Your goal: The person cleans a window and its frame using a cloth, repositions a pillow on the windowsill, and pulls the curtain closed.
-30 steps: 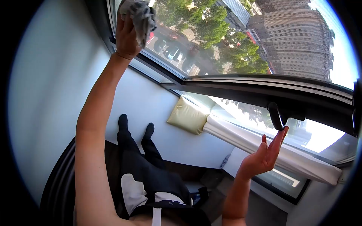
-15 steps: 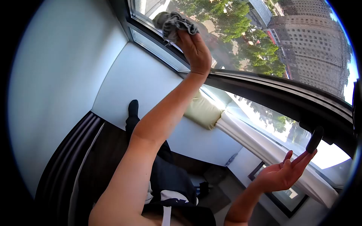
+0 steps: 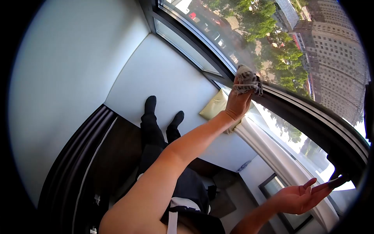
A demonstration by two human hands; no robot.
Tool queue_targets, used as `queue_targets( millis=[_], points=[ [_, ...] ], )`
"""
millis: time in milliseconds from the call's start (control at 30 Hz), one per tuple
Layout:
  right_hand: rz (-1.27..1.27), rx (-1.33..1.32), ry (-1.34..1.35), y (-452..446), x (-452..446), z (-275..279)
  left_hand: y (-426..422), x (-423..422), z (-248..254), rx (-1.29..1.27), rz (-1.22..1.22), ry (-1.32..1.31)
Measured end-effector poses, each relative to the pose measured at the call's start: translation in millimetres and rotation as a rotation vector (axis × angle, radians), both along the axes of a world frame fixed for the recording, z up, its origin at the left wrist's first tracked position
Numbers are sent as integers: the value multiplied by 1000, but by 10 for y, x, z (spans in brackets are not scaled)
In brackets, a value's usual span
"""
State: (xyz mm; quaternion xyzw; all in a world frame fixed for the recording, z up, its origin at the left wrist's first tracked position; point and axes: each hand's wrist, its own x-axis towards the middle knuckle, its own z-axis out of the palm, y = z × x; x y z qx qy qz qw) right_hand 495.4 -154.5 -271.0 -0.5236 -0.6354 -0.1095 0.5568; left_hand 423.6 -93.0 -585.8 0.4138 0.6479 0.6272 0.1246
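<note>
A crumpled grey cloth (image 3: 247, 80) is in my left hand (image 3: 238, 102), pressed at the lower corner of the large window pane (image 3: 272, 46), beside the dark frame (image 3: 307, 113). Lower right, my right hand (image 3: 302, 198) has its palm up and its fingers stretched out. Its fingertips touch the dark window handle (image 3: 338, 181), which is partly in shadow against the frame.
Below the window lie a pale yellow cushion (image 3: 215, 105) and a rolled white curtain or cloth (image 3: 272, 152). My feet in dark socks (image 3: 150, 105) rest on a white surface (image 3: 175, 74). A dark pleated curtain (image 3: 74, 160) hangs at the left.
My left hand has moved right and down with the cloth, from the window's upper left to its lower corner. The window handle and my right hand appear lower and farther right.
</note>
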Motion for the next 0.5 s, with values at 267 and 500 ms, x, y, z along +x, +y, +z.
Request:
queue_targets(
  millis=[267, 500],
  points=[
    [-32, 6, -37, 40, -56, 7, -112, -1063, -602, -217, 119, -50],
    [18, 14, -63, 15, 2, 14, 238, -2699, -587, -71, 597, 153]
  ],
)
